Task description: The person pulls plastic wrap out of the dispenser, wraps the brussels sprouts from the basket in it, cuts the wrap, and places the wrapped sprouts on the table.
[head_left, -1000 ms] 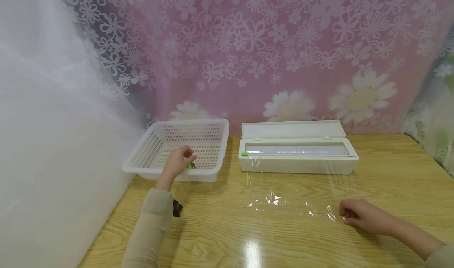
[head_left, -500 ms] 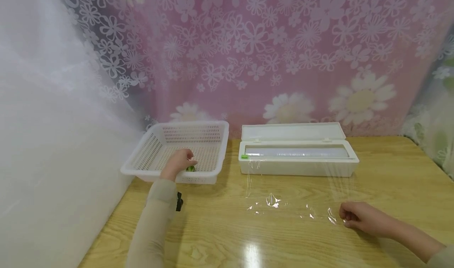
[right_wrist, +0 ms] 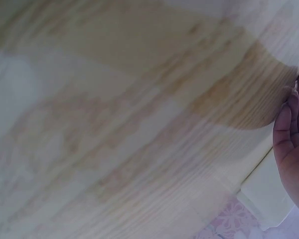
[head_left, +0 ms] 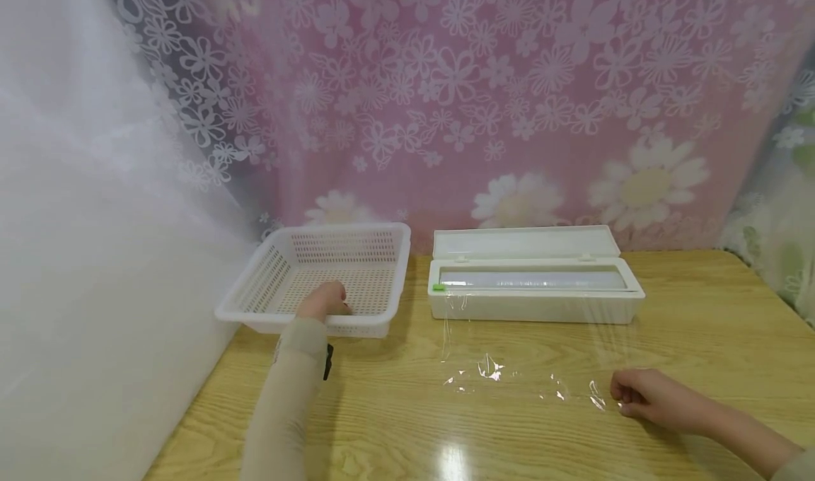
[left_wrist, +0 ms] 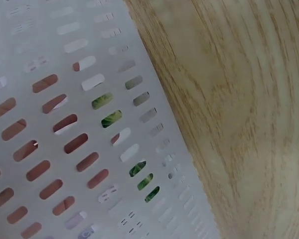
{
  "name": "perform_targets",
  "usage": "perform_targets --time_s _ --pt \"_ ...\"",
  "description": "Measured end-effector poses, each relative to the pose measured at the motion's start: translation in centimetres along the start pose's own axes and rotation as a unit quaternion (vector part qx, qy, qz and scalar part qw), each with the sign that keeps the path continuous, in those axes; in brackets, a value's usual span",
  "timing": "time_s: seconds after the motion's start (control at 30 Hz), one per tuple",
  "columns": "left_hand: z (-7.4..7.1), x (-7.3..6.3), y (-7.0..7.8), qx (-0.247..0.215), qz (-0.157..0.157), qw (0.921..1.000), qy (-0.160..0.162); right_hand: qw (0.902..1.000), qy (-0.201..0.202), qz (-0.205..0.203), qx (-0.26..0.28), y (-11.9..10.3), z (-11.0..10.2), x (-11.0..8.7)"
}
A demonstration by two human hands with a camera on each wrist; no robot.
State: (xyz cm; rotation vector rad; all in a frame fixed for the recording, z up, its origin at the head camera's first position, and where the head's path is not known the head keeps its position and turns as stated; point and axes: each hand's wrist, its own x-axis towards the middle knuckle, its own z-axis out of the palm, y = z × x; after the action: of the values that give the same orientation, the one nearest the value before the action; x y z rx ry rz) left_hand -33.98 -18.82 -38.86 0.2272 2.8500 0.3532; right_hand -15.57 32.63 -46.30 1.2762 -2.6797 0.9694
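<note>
My left hand (head_left: 325, 300) reaches over the near rim into a white slotted plastic basket (head_left: 397, 283), its fingertips low near the floor. Through the slots in the left wrist view, small green pieces (left_wrist: 111, 118) show beside parts of the hand (left_wrist: 75, 143); I cannot tell whether the fingers hold them. My right hand (head_left: 659, 400) pinches the corner of a clear sheet of cling film (head_left: 490, 368). The film runs from a white dispenser box (head_left: 541, 309) toward me over the table. The right wrist view shows thumb and fingertips together at the film's edge.
The dispenser's lid (head_left: 525, 242) stands raised behind the film roll (head_left: 535, 280), and a green slider (head_left: 438, 287) sits at its left end. A floral curtain (head_left: 446, 113) hangs behind the wooden table (head_left: 395, 424). White sheeting (head_left: 108, 255) closes the left side.
My left hand has moved down and forward into the basket, and the green piece has gone out of sight in the head view. The right hand keeps its hold on the film.
</note>
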Motion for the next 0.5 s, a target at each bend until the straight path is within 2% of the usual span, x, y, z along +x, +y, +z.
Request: perform_targets --time_s 0.27,0.5 --pt "0.25 0.06 0.11 0.021 0.011 0.9997 -0.005 0.9999 -0.01 0.012 0.006 0.04 0.0 -0.02" --pt "0.09 -0.02 0.19 0.056 0.001 0.9983 -0.013 0.9999 -0.005 0.01 0.004 -0.05 0.03 0.02"
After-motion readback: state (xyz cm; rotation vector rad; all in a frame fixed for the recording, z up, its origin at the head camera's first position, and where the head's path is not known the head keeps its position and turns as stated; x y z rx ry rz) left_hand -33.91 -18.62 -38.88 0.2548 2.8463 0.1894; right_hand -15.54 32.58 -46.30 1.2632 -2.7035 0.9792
